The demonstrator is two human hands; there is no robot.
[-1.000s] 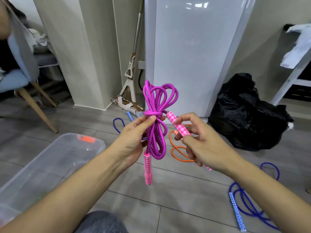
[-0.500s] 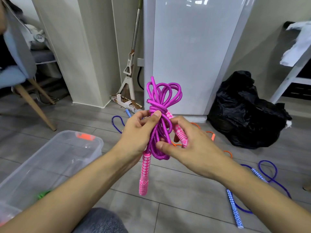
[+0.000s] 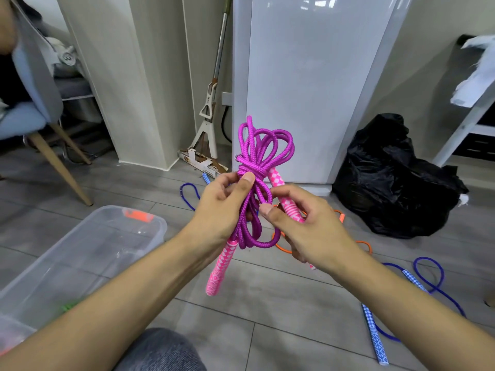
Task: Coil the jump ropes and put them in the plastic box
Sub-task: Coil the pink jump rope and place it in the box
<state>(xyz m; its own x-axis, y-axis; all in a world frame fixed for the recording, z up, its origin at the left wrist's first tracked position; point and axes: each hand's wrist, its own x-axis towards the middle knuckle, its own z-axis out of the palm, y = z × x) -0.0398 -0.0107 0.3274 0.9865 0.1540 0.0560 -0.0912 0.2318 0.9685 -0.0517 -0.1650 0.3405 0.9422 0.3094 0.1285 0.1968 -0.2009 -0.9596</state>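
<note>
A coiled magenta jump rope (image 3: pixel 263 148) with pink checkered handles hangs in the air in front of me. My left hand (image 3: pixel 222 210) grips the bundle at its wrapped middle, thumb on the wraps. My right hand (image 3: pixel 302 226) holds the second pink handle (image 3: pixel 284 199) against the bundle, fingers curled round it. The other handle (image 3: pixel 219 269) dangles below. The clear plastic box (image 3: pixel 88 253) lies on the floor to my left, with something orange and something green inside. An orange rope (image 3: pixel 364 245) and a blue rope (image 3: pixel 428 279) lie loose on the floor.
A white cabinet (image 3: pixel 308 84) stands straight ahead, a mop (image 3: pixel 211 103) leaning beside it. A black rubbish bag (image 3: pixel 396 178) sits at the right. A chair (image 3: pixel 34 111) with wooden legs is at the far left. Another blue rope piece (image 3: pixel 188 194) lies behind my hands.
My right hand brought the second pink handle in against the bundle and closed in on it. The bundle rose slightly and the view shifted a little.
</note>
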